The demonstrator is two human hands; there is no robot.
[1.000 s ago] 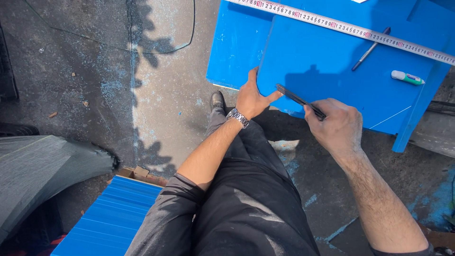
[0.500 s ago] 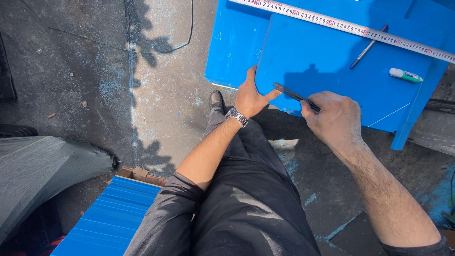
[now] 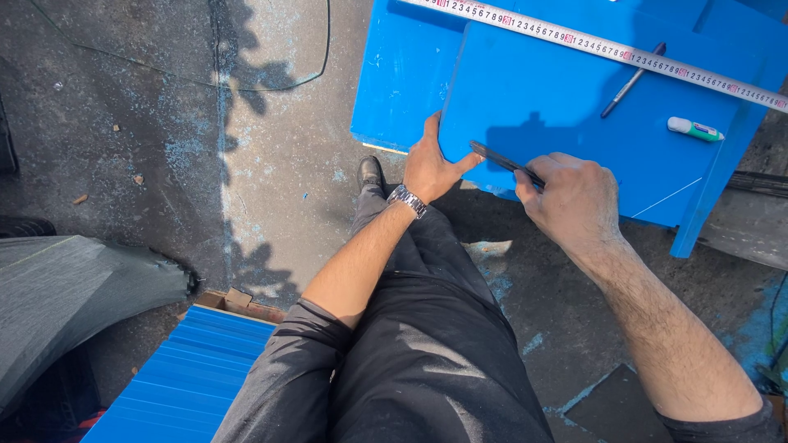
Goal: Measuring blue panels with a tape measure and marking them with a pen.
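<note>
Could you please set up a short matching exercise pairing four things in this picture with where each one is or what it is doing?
Things:
1. left hand
2. right hand
3. measuring tape
4. white marker

Places or states:
A. lies loose near the blue board's right edge
B. grips the board's left edge
C. stretches across the top of the board
D. holds a thin dark blade against the board

Pairs: 1-B, 2-D, 3-C, 4-A
</note>
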